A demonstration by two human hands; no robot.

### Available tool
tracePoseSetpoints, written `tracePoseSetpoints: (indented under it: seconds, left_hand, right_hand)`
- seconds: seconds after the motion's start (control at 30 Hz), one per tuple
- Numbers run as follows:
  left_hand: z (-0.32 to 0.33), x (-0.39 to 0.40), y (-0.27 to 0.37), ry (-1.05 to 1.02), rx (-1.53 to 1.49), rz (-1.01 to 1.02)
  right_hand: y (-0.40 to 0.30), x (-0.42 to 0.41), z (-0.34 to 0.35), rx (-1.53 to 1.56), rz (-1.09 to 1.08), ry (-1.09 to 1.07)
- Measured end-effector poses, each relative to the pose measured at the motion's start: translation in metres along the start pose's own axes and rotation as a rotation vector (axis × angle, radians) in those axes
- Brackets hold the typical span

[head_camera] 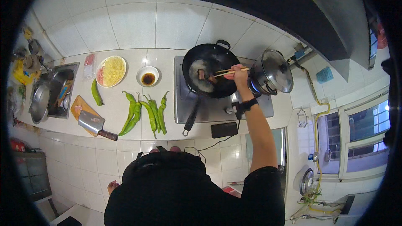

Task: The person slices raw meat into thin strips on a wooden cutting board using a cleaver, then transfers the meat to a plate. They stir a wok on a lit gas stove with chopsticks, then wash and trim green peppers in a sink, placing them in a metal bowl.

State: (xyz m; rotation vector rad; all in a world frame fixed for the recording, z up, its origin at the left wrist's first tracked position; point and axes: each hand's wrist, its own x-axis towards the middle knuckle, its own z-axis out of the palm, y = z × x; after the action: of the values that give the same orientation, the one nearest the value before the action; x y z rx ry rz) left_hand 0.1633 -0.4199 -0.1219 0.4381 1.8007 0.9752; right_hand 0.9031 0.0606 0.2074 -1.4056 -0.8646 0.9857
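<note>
My right hand (237, 74) grips a pair of wooden chopsticks (224, 72), their tips down inside a black wok (220, 86). Beside the tips lie small browned pieces of meat (201, 74), in what looks like oil. The wok sits on a gas stove (216, 113), its long handle (192, 117) pointing towards me. Low at my side, my left hand (112, 186) shows only in part past my black shirt; its fingers are too hidden to read. A black device is strapped to my right wrist.
A lidded steel pot (267, 72) stands over a blue flame. Left of the stove are a sauce bowl (155, 70), several green peppers (152, 113), a plate of pale shreds (113, 71) and a cleaver (89, 121) on a cutting board (76, 109). A wired black device (224, 130) rests by the counter edge.
</note>
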Motion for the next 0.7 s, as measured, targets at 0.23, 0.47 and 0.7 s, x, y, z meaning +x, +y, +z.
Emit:
tracePoseSetpoints:
  seconds: [0.23,0.47,0.7]
  left_hand:
    - [0.007,-0.001,-0.011,0.023,0.442,0.006]
    - [0.000,-0.002,-0.013,-0.049,0.667,0.057]
    - [-0.003,0.000,-0.008,-0.084,0.768,0.097]
  right_hand:
    - [0.059,-0.047,0.081,-0.558,-0.476,0.005]
    - [0.102,-0.041,0.082,-0.843,-0.657,0.105]
    - [0.069,-0.030,0.025,0.268,-0.010,0.100]
